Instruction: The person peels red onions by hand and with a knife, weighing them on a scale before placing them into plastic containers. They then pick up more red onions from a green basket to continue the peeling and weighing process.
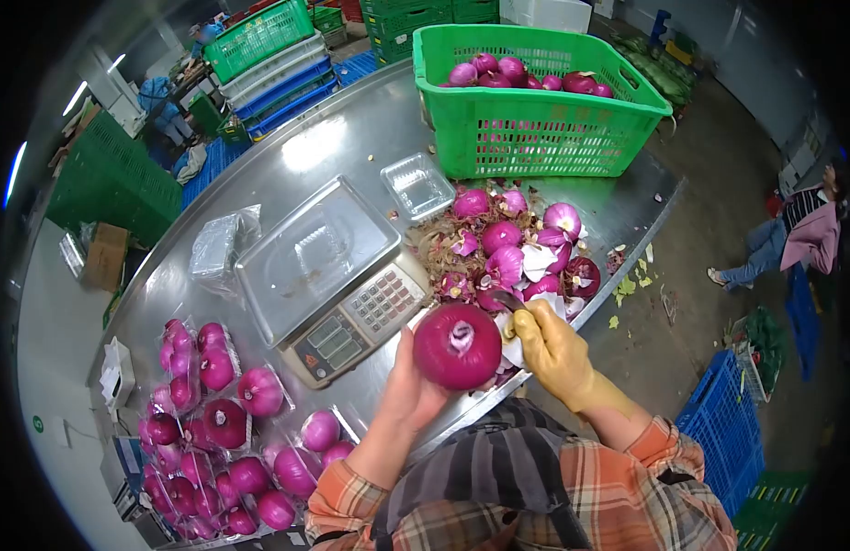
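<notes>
My bare left hand (pixel 408 390) is closed around a large red onion (pixel 457 347), its root end facing up. In a yellow glove, my right hand (pixel 553 354) is closed on a small knife (pixel 507 300) just right of the onion; a short dark blade shows and the handle is hidden in the fist. Beyond both hands lies a pile of red onions (pixel 503 237) among dry skins and roots. To the left stands a digital scale (pixel 316 257) with a bare metal pan. Wrapped packs of red onions (pixel 225 424) cover the table's left end.
A green crate (pixel 544 138) with red onions stands at the table's far right. Beside the scale are a clear plastic tray (pixel 417 186) and a plastic-wrapped stack (pixel 225 246). Blue crates (pixel 723 422) sit on the floor at right, where a person (pixel 801 225) is also present.
</notes>
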`<action>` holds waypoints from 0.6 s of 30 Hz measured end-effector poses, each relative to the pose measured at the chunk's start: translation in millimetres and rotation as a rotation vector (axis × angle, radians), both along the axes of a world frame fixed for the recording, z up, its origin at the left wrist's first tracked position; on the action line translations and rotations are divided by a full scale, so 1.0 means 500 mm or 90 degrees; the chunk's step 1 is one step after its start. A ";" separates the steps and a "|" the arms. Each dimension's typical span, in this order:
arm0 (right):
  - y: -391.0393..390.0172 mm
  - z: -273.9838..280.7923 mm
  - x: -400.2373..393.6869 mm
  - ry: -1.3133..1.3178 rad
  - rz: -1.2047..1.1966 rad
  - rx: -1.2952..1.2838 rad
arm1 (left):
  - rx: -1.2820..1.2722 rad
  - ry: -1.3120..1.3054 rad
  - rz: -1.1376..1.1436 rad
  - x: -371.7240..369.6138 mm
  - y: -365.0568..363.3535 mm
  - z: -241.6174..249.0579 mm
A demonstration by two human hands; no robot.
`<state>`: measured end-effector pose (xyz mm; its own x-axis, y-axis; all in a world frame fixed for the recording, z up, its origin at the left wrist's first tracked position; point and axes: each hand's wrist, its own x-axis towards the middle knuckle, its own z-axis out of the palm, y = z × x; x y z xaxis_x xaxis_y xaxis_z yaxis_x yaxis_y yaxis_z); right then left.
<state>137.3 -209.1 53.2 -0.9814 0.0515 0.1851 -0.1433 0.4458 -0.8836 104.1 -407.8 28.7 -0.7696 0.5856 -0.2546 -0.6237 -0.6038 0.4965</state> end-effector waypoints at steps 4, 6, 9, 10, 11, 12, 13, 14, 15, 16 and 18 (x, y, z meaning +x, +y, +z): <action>-0.011 0.017 0.024 0.034 0.039 0.108 | 0.023 0.020 0.084 -0.008 0.004 -0.017; -0.018 0.029 0.028 0.031 0.061 0.142 | 0.048 0.026 0.088 -0.010 0.004 -0.023; -0.023 0.030 0.023 0.026 0.061 0.130 | 0.070 0.013 0.110 -0.010 0.006 -0.035; -0.024 0.026 0.023 0.025 0.066 0.134 | 0.074 0.011 0.118 -0.009 0.006 -0.037; -0.024 0.024 0.022 0.036 0.063 0.138 | 0.077 0.009 0.126 -0.008 0.007 -0.038; -0.025 0.023 0.021 0.046 0.062 0.141 | 0.079 0.013 0.129 -0.007 0.008 -0.038; -0.027 0.022 0.020 0.057 0.061 0.143 | 0.079 0.017 0.132 -0.006 0.008 -0.038; -0.029 0.021 0.019 0.056 0.060 0.140 | 0.078 0.021 0.136 -0.005 0.008 -0.038; -0.030 0.020 0.018 0.054 0.058 0.138 | 0.082 0.006 0.145 -0.004 0.008 -0.039; -0.031 0.018 0.018 0.053 0.057 0.135 | 0.086 -0.009 0.155 -0.002 0.010 -0.040; -0.030 0.011 0.019 0.053 0.060 0.135 | 0.083 -0.022 0.165 -0.002 0.013 -0.037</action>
<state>146.9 -224.4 58.9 -0.9609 -0.0882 0.2625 -0.2615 0.6015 -0.7548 102.9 -401.4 10.4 -0.8899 0.4007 -0.2180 -0.4557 -0.8024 0.3853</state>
